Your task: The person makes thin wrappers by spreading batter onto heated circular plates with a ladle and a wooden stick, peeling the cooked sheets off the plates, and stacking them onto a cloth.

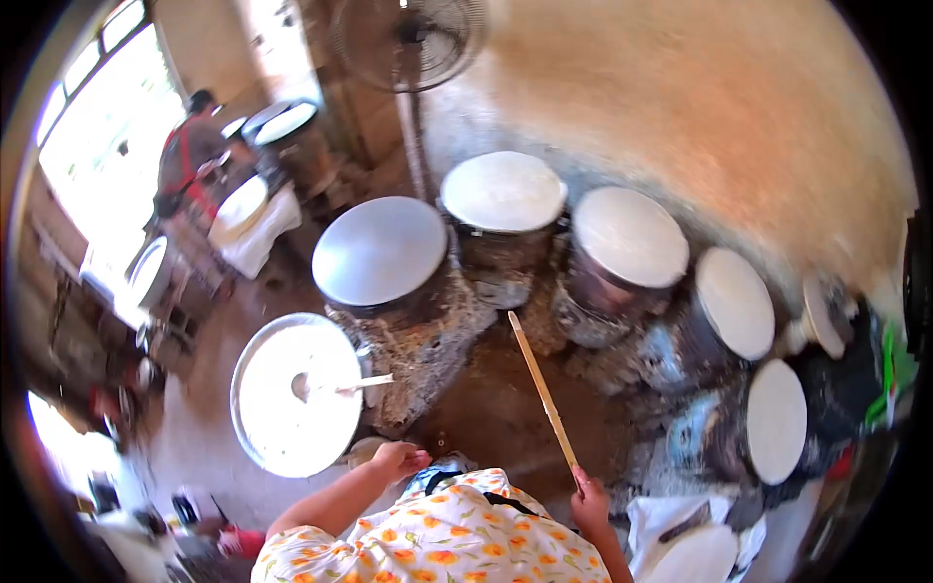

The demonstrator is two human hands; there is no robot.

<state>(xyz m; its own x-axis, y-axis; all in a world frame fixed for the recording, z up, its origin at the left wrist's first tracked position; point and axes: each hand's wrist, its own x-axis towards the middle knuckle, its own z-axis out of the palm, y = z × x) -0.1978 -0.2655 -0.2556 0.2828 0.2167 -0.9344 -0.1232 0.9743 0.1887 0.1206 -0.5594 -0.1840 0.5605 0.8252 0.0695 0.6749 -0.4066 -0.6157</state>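
Observation:
My right hand (589,499), low in the view and right of my body, is closed around the lower end of a long flat wooden stick (544,394). The stick points up and slightly left, its pale tip near the stove bases. My left hand (400,461) is held at waist height, nearest to a wide round pan (258,413) of white liquid, and nothing shows in it. Its fingers look loosely bent and partly blurred. A ladle (301,387) rests in the pan, its handle over the rim.
Several drum-like stoves with round pale tops (503,191) curve from centre to right. A metal-grey disc (381,251) covers another. A fan (413,29) stands by the wall. Another person (199,151) bends over pans at upper left. A white round board (695,556) lies at lower right.

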